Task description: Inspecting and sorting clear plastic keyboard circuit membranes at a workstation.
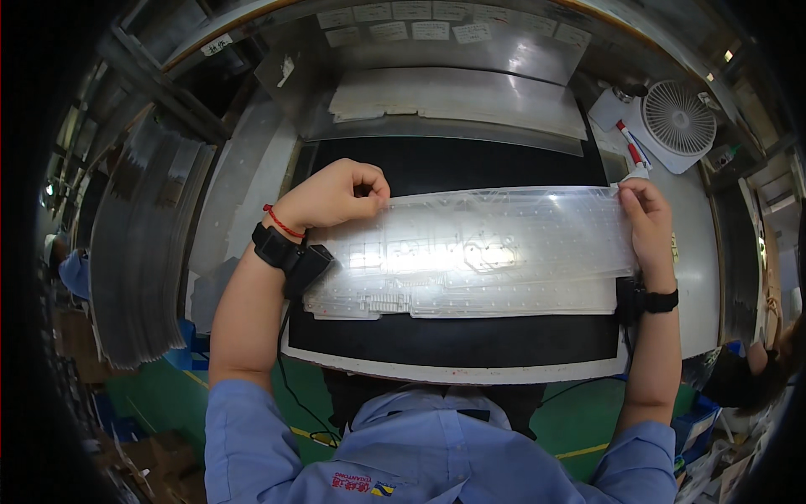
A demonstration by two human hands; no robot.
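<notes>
A long clear plastic sheet (478, 244) with faint printed traces lies across a black mat (453, 340), on top of a second similar sheet (504, 301). My left hand (336, 195) is curled at the sheet's upper left corner, fingers pinching its edge. My right hand (646, 227) grips the upper right corner, thumb and fingers on the edge. Both wrists wear black bands; the left also has a red string.
A stack of more clear sheets (457, 101) rests at the back of the bench. A small white fan (678, 116) and a red-and-white marker (630, 144) sit at the right. Piles of sheets (138, 244) stand at the left. Another person (756, 370) is at the lower right.
</notes>
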